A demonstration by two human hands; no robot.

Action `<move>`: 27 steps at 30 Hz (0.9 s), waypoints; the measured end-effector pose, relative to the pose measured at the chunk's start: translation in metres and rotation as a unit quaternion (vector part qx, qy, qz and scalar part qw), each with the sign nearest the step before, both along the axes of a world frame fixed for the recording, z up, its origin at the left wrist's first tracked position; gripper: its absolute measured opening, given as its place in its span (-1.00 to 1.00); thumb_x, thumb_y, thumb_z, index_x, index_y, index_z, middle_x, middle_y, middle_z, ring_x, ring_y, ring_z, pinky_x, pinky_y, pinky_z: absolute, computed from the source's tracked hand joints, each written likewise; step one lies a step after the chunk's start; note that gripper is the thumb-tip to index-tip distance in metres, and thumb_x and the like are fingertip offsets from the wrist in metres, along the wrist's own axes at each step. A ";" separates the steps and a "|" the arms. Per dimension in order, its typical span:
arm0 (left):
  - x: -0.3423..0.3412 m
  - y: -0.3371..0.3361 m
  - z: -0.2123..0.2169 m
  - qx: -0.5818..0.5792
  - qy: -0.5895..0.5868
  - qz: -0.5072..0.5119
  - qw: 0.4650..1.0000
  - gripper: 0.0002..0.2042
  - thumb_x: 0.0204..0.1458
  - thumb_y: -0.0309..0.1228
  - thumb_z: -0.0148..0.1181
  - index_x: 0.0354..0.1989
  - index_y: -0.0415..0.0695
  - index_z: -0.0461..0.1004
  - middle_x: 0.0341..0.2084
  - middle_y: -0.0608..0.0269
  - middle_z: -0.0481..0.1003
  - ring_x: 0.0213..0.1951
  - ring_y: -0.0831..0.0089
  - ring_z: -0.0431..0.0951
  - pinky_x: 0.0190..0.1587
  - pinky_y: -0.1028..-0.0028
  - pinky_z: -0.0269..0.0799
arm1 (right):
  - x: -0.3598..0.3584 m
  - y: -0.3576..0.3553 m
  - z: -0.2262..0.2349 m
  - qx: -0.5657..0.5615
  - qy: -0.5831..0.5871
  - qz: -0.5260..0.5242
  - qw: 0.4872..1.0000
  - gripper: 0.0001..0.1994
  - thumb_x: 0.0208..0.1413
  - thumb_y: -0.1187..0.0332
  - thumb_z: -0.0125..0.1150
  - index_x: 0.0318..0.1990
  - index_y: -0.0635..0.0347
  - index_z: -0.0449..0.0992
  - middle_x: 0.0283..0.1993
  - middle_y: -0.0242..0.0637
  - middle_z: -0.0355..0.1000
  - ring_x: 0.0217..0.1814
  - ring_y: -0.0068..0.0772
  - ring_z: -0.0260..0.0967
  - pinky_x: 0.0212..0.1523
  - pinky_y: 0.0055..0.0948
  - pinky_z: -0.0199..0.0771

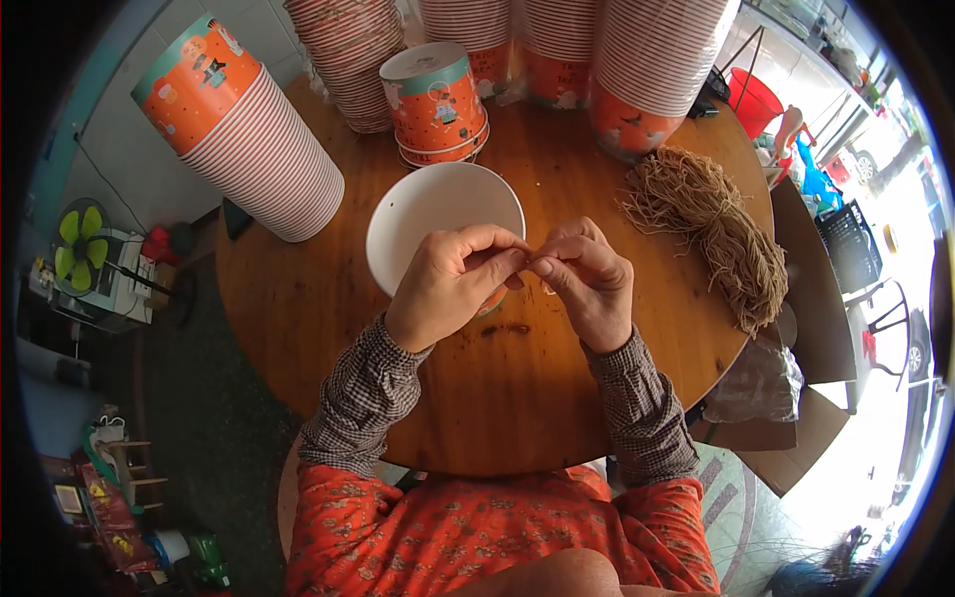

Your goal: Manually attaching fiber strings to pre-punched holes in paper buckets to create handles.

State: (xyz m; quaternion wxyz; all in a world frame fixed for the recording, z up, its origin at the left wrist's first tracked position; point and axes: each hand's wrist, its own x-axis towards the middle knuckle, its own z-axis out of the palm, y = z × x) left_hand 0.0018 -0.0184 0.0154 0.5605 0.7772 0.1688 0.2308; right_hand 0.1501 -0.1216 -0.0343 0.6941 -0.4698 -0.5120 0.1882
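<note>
My left hand (448,282) and my right hand (594,286) meet above the wooden table, fingertips pinched together. Whatever lies between the fingertips is too small to make out. Just behind my left hand a paper bucket (438,204) leans with its white inside facing up, and two small dark holes show in its wall. A sliver of its orange and green outside peeks out below my fingers. To the right of my right hand lies a thick bundle of tan cords (711,234), tied near its middle.
A round wooden table (537,418) spreads before me. At the left a tall stack of orange paper buckets (264,149) leans over. An upside-down orange bucket (435,104) stands behind the white one. Further wrapped stacks (652,70) line the back. Cardboard (821,289) sits off the right edge.
</note>
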 end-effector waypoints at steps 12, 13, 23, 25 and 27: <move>-0.001 0.000 -0.004 0.009 0.021 0.016 1.000 -0.90 0.15 -0.61 0.07 -0.20 -0.33 0.46 -0.39 0.26 0.55 -0.38 0.67 0.53 -0.28 0.64 0.48 | -0.001 0.000 -0.001 -0.024 0.020 0.010 0.999 -0.91 0.01 0.48 0.34 -0.34 0.26 0.56 -0.28 -0.34 0.43 -0.20 -0.53 0.35 -0.17 -0.53 0.39; 0.001 0.000 -0.010 -0.007 -0.024 0.022 0.999 -0.92 0.15 -0.60 0.07 -0.22 -0.32 0.46 -0.46 0.26 0.53 -0.48 0.67 0.51 -0.45 0.65 0.41 | -0.003 0.000 -0.002 -0.030 0.024 0.016 0.999 -0.91 0.01 0.48 0.34 -0.34 0.25 0.57 -0.28 -0.34 0.43 -0.21 -0.53 0.35 -0.17 -0.52 0.39; -0.001 0.003 -0.006 -0.127 0.001 -0.025 0.992 -0.87 0.13 -0.52 0.16 -0.23 -0.35 0.49 -0.47 0.24 0.56 -0.39 0.58 0.58 -0.33 0.62 0.51 | -0.010 0.005 -0.010 -0.010 0.023 -0.058 0.998 -0.90 -0.03 0.49 0.37 -0.32 0.21 0.61 -0.34 -0.39 0.39 -0.26 -0.54 0.31 -0.22 -0.54 0.37; -0.001 0.006 -0.005 -0.120 0.012 -0.036 0.992 -0.86 0.13 -0.50 0.17 -0.24 -0.35 0.50 -0.49 0.25 0.56 -0.39 0.59 0.57 -0.33 0.61 0.51 | -0.011 0.005 -0.011 -0.014 0.023 -0.064 0.998 -0.90 -0.03 0.49 0.36 -0.32 0.20 0.62 -0.34 -0.39 0.38 -0.26 -0.54 0.30 -0.22 -0.54 0.36; -0.002 0.007 -0.004 -0.112 0.023 -0.047 0.992 -0.85 0.13 -0.48 0.18 -0.26 -0.35 0.51 -0.50 0.25 0.56 -0.40 0.59 0.57 -0.34 0.60 0.51 | -0.011 0.005 -0.012 -0.017 0.022 -0.072 0.997 -0.89 -0.03 0.49 0.36 -0.31 0.19 0.62 -0.35 -0.40 0.38 -0.27 -0.54 0.30 -0.23 -0.54 0.36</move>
